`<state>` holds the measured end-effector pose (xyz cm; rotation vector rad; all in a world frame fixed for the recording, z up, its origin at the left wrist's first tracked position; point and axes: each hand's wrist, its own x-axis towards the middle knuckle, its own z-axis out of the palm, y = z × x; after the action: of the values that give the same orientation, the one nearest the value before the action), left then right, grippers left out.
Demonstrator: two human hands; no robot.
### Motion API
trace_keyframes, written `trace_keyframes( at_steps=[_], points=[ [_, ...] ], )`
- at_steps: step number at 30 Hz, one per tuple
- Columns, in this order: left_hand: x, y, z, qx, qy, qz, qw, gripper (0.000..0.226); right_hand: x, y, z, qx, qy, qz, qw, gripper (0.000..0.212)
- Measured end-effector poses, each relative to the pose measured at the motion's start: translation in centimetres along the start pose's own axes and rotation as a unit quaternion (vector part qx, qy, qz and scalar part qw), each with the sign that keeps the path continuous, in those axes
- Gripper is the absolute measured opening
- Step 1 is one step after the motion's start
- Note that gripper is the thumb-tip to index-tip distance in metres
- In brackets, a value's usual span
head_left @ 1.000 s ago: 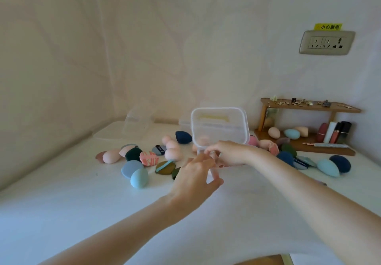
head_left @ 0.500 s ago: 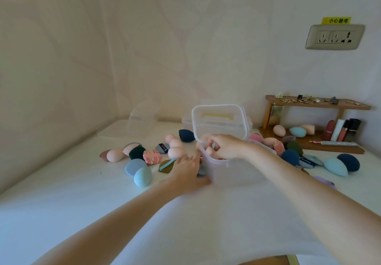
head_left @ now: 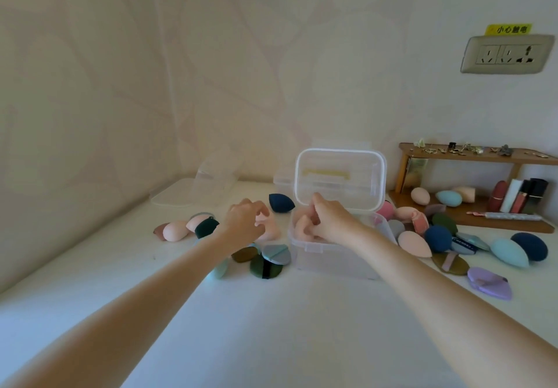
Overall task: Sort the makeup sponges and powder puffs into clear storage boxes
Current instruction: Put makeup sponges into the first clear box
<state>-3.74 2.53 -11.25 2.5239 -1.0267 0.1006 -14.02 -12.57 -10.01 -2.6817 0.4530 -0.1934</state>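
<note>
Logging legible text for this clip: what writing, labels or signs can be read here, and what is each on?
"小心触电": yellow sticker on the wall above the wall socket.
White lettering on a dark band of a puff right of the clear box: too small to read.
Lipstick tubes on the wooden shelf: no legible print.

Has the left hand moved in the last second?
Yes. The left hand went left, away from the clear box, onto the pink sponges beside it.
</note>
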Motion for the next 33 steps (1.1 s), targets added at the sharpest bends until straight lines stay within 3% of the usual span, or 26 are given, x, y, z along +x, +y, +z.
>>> trace_keyframes(
  at_steps=[3, 5, 7, 9, 12, 14, 17, 19, 21, 24, 29, 33],
  points=[
    [0.7, -0.3, 0.6, -0.011, -0.032, 0.005, 0.999, 0.028, 0.2, 0.0, 0.2, -0.048, 0.027, -0.005, 0.998, 0.023],
    [0.8, -0.3, 0.6, -0.037, -0.061, 0.015, 0.997, 0.029, 0.3, 0.1, 0.3, -0.045, 0.031, -0.013, 0.998, 0.012],
    [0.9, -0.4, 0.5, -0.050, -0.066, 0.024, 0.996, 0.029, 0.5, 0.6, 0.3, -0.013, 0.035, -0.020, 0.999, 0.014],
    [1.4, -0.4, -0.1, -0.110, -0.008, 0.013, 0.994, 0.028, 0.7, 1.0, 0.3, 0.029, 0.025, -0.008, 0.999, 0.019],
    [2.0, 1.1, -1.8, -0.255, 0.094, 0.011, 0.962, 0.030, 0.7, 1.1, -0.1, 0.171, 0.007, 0.045, 0.984, 0.030],
    [2.0, 2.8, -2.4, -0.277, 0.091, 0.058, 0.955, 0.027, 0.1, 1.0, -0.8, 0.295, -0.012, 0.088, 0.951, 0.044],
    [1.4, 5.0, -1.5, -0.210, -0.007, 0.127, 0.969, 0.030, -0.5, 2.1, -1.9, 0.444, -0.064, 0.127, 0.885, 0.063],
    [1.4, 5.6, -0.4, -0.138, -0.048, 0.153, 0.977, 0.034, -0.7, 2.9, -2.2, 0.473, -0.107, 0.128, 0.865, 0.060],
    [1.3, 5.9, 0.2, -0.102, -0.050, 0.157, 0.981, 0.039, -0.9, 3.3, -2.2, 0.448, -0.137, 0.106, 0.877, 0.036],
    [1.2, 5.9, 0.4, 0.021, -0.015, 0.168, 0.985, 0.050, -1.1, 3.4, -2.0, 0.424, -0.122, 0.081, 0.894, 0.010],
    [1.5, 6.0, 0.1, 0.135, -0.050, 0.162, 0.976, 0.045, -1.0, 3.2, -2.2, 0.449, -0.070, 0.094, 0.886, 0.022],
    [2.0, 6.4, 0.2, 0.140, -0.063, 0.136, 0.979, 0.031, -1.2, 3.0, -3.2, 0.333, -0.019, 0.087, 0.939, 0.018]
  ],
)
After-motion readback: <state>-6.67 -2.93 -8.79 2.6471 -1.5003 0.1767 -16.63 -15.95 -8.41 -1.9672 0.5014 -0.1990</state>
